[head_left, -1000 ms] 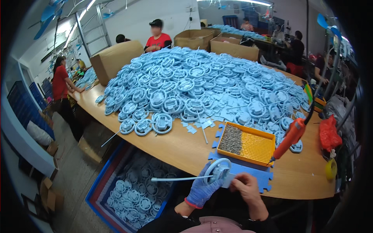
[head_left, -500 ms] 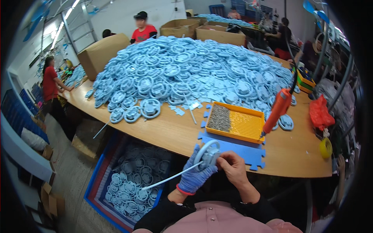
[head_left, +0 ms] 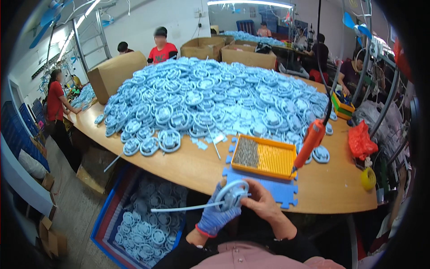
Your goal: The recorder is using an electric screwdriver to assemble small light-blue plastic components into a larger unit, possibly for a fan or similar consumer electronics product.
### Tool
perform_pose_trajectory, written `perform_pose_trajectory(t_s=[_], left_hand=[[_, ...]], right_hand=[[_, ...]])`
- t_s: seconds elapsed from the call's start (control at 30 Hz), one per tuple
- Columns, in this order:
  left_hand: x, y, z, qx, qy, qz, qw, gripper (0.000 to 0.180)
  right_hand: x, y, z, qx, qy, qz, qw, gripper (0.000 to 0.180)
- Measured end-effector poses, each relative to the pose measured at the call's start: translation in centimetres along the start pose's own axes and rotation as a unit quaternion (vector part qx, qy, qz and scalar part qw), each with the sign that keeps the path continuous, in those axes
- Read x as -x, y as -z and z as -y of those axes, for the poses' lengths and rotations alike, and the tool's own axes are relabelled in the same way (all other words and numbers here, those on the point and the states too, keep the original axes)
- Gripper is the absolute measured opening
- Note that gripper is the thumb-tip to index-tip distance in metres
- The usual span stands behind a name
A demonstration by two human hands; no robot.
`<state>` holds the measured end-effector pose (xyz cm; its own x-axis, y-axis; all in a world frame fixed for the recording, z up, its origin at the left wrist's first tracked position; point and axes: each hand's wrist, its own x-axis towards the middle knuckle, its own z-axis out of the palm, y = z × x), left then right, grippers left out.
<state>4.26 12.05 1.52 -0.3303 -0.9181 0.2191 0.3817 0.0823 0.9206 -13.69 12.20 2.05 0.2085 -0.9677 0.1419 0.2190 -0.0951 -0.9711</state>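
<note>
In my left hand (head_left: pixel 214 219), which wears a blue glove, is a light-blue round plastic part (head_left: pixel 232 195) with a ring rim and a raised middle. A thin pale rod (head_left: pixel 183 209) sticks out of it to the left, nearly level. My bare right hand (head_left: pixel 265 205) pinches the part's right side between thumb and fingers; anything small under the fingertips is hidden. Just beyond the hands lies a blue foam mat (head_left: pixel 268 187). On it sits a yellow tray (head_left: pixel 264 173) with small metal screws (head_left: pixel 247 152) heaped at its left. A red electric screwdriver (head_left: pixel 311 140) hangs over the tray's right edge.
A large pile of similar light-blue parts (head_left: pixel 192 96) covers much of the wooden table (head_left: pixel 188 172). Below its front edge, a blue crate (head_left: pixel 99 229) holds more. A red plastic bag (head_left: pixel 361 141) and a yellow tape roll (head_left: pixel 368 179) are at right. Several people work farther back.
The part has turned in my hands, its rod swinging from a slant to nearly level. My right fingers have moved up along its rim. The whole view has shifted slightly.
</note>
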Motion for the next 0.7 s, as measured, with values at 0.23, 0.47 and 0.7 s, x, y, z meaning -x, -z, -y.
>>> perform_pose_trajectory(t_s=[0.23, 0.47, 0.7], left_hand=[[-1.5, 2.6, 4.5, -0.023, 0.056, 0.018, 0.998, 0.098], [-2.3, 1.3, 0.4, -0.033, 0.05, 0.029, 0.998, 0.062], [-3.3, 1.6, 0.4, -0.019, 0.0, -0.078, 0.997, 0.104]], right_hand=[[-1.5, 1.9, -2.0, -0.023, -0.088, 0.013, 0.996, 0.057], [-3.2, 3.0, -1.1, 0.008, -0.115, 0.047, 0.992, 0.056], [-5.4, 1.0, -0.3, -0.052, -0.143, -0.009, 0.988, 0.046]])
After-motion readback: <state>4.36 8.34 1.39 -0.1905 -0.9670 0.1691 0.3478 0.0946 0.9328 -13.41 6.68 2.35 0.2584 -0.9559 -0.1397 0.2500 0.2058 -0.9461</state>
